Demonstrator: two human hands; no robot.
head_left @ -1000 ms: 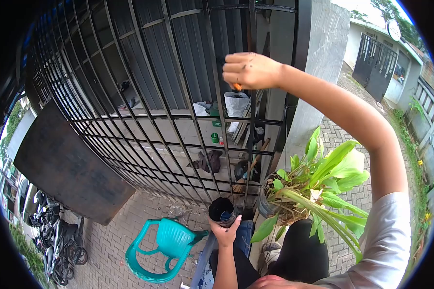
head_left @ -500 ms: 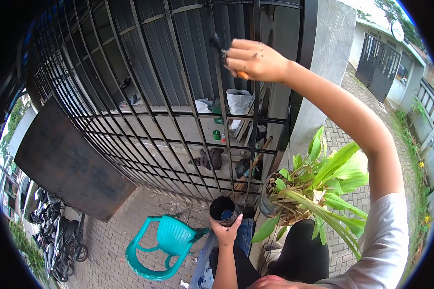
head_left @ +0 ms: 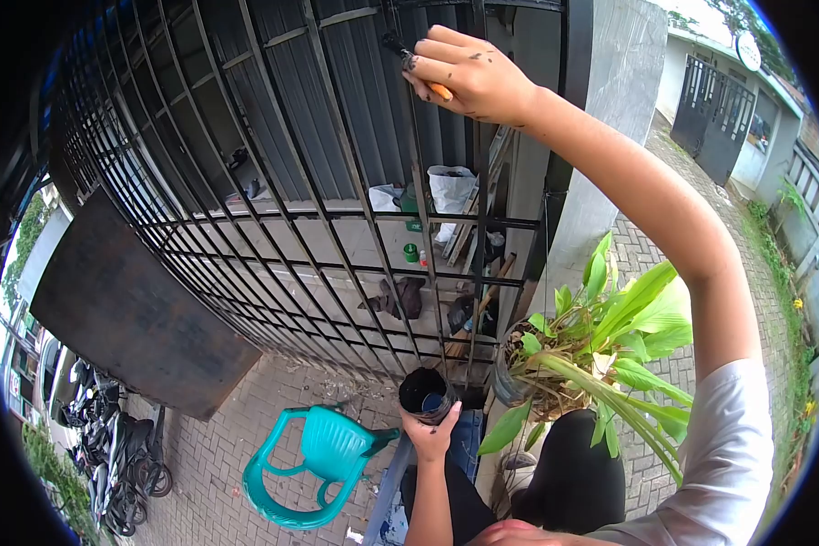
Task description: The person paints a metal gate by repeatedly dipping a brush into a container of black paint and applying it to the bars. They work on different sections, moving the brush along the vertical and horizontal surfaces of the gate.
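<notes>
My right hand [head_left: 469,75] is raised high and closed around a paintbrush [head_left: 397,45]. Its dark, paint-coated bristles are at a bar of the black metal gate [head_left: 416,173], and the orange handle end pokes out below my fingers. Dark paint specks mark the knuckles. Low down, my left hand [head_left: 430,435] grips a container of black paint [head_left: 423,394] by its side, mouth facing up. Black coats the inside of the container, and something bluish shows within it.
A potted plant [head_left: 601,350] with long green leaves stands right of my legs. The turquoise plastic chair [head_left: 332,446] is at lower left, near a rusty metal sheet [head_left: 136,300]. Motorcycles [head_left: 118,455] are parked farther left. Behind the bars are white sacks [head_left: 450,191] and a green can [head_left: 411,252].
My right hand has moved up and slightly left with the paintbrush, bringing the bristles higher along the gate bar. My left hand still holds the paint container in about the same place.
</notes>
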